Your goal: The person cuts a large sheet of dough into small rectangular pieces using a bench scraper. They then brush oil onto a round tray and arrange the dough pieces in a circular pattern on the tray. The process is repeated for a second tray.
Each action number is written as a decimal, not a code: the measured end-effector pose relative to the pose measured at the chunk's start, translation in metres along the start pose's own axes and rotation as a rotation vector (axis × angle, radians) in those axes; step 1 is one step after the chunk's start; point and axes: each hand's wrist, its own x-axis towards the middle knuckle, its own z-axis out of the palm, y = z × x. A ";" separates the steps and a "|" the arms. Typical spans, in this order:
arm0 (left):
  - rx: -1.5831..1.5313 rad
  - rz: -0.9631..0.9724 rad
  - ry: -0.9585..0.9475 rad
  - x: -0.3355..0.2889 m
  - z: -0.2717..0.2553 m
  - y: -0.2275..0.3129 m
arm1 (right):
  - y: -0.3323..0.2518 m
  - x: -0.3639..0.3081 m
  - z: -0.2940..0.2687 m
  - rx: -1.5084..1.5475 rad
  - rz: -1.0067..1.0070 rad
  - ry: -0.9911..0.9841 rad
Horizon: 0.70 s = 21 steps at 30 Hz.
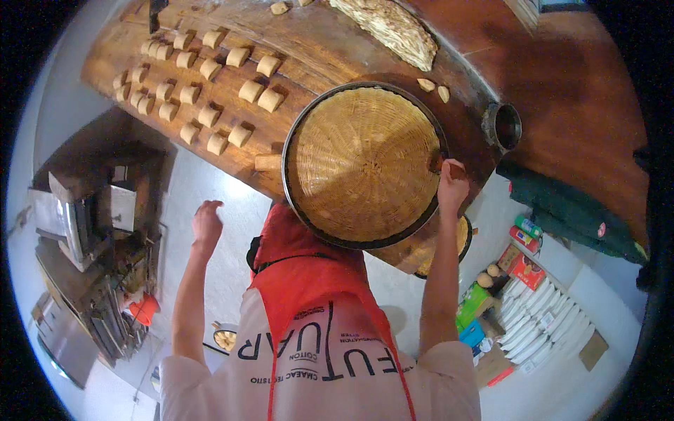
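Observation:
A round dark-rimmed pan (287, 175) lies on the wooden table's near edge, with a tan woven mat (365, 161) covering its inside. My right hand (453, 184) is over the pan's right rim, fingers curled closed. A dark spot shows beside its fingertips, but I cannot make out whether it is a held thing or a shadow. Off the table to the left, my left hand (207, 223) hangs in the air, fingers loosely stretched and holding nothing. Several cut dough pieces (209, 68) sit in rows on the table, left of the pan.
A large layered dough slab (390, 31) lies at the back, near two small dough bits (434, 89). A dark round cup (505, 126) stands at the right. Another pan (463, 238) is partly hidden under my right forearm. White packets (533, 319) are stacked at lower right.

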 end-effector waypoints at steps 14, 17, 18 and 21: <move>0.212 0.625 -0.087 0.032 0.062 0.185 | -0.057 0.091 0.070 0.141 -0.166 -0.120; 0.143 0.665 -0.090 0.028 0.056 0.176 | -0.044 0.054 0.028 -0.206 -0.057 -0.040; 0.138 0.691 -0.100 0.029 0.053 0.174 | -0.057 0.026 0.037 -0.289 0.162 -0.099; 0.179 0.716 -0.120 0.033 0.048 0.177 | -0.127 -0.069 0.101 0.194 -0.284 -0.303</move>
